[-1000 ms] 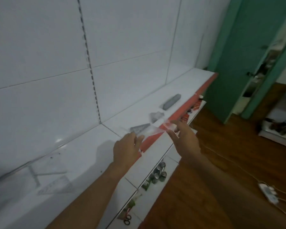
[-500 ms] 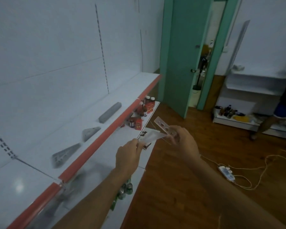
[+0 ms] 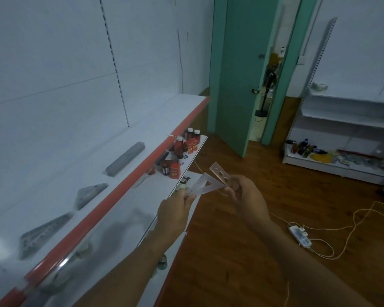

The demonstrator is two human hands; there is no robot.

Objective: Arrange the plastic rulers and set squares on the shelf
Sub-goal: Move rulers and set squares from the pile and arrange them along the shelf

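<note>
My left hand (image 3: 174, 210) pinches a clear plastic set square (image 3: 203, 184) by its near corner. My right hand (image 3: 245, 196) grips a clear ruler (image 3: 221, 173) with cut-out holes and touches the set square's far tip. Both are held in front of the white shelf (image 3: 60, 189) with its red front edge. On the shelf lie two stacks of set squares (image 3: 90, 193) (image 3: 41, 234) and a grey bundle of rulers (image 3: 125, 158).
A lower shelf (image 3: 195, 149) carries brown bottles (image 3: 180, 147) and small red boxes. A green door (image 3: 233, 69) stands open ahead. A power strip (image 3: 299, 234) and its cord lie on the wooden floor. Another white shelf unit (image 3: 341, 122) stands at the right.
The view has swung right along the shelf toward the door. My hands have come away from the shelf edge, and the ruler in my right hand now stands apart from the set square.
</note>
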